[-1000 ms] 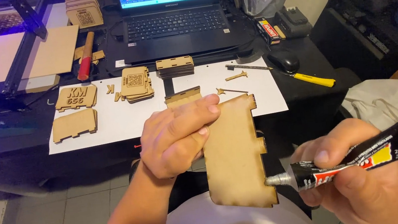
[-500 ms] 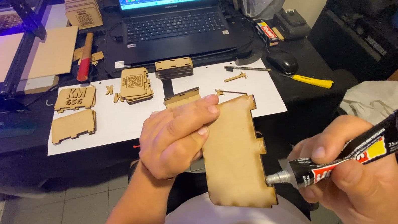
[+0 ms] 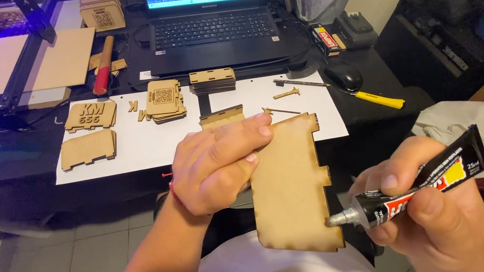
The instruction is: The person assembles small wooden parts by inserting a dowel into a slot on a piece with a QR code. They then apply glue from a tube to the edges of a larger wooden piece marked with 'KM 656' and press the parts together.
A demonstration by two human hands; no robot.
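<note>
My left hand grips a flat laser-cut wooden panel by its upper left edge and holds it upright over my lap. The panel has notched tabs along its right side. My right hand holds a black glue tube with red and yellow markings. The tube's metal nozzle touches the panel's lower right edge.
On the black desk lies a white sheet with several cut wooden pieces. Behind it stand an open laptop, a mouse, a yellow-handled tool and a laser cutter frame at left. A white cloth lies at right.
The glue tube has shifted slightly, its nozzle staying at the panel's lower right edge. My left hand and the panel have hardly moved.
</note>
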